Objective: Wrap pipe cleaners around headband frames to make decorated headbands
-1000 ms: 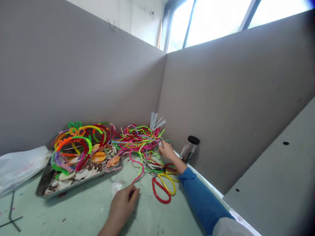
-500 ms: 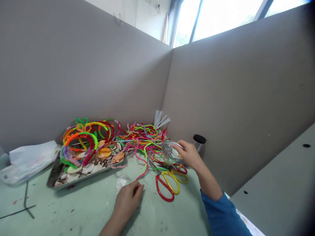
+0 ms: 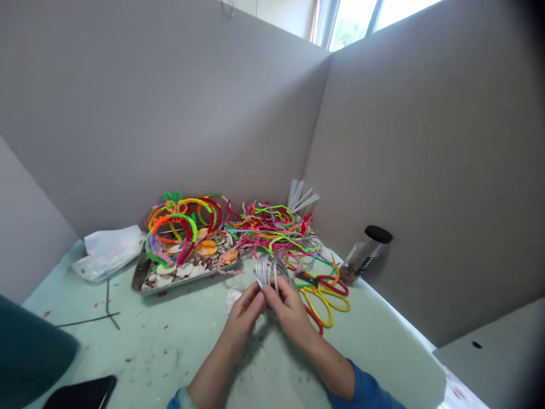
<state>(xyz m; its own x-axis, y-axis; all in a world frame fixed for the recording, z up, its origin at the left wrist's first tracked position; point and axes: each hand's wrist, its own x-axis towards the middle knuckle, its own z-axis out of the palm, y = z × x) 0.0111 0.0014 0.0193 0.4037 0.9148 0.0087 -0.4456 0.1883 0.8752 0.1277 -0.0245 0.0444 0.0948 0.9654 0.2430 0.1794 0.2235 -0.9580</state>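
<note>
Both hands meet in front of me over the pale green table [image 3: 162, 346]. My left hand [image 3: 244, 309] and my right hand [image 3: 289, 307] pinch the lower edge of a bundle of clear hoop-shaped bands [image 3: 268, 270], which stands up between the fingers. Just behind it lies a tangled heap of coloured pipe cleaners [image 3: 276, 230]. Scissors with red and yellow handles [image 3: 323, 295] lie right of my right hand.
A metal tray [image 3: 145, 272] of shells and pipe-cleaner hoops sits at the back left, with a plastic bag [image 3: 108, 250] beside it. A black-lidded jar [image 3: 366, 250] leans on the right partition. A dark phone [image 3: 80, 392] lies near the front left edge.
My right hand lifted the clear bands out of the pipe-cleaner heap and brought them toward me. My left hand left the table and joined it on the bands. The view swung right.
</note>
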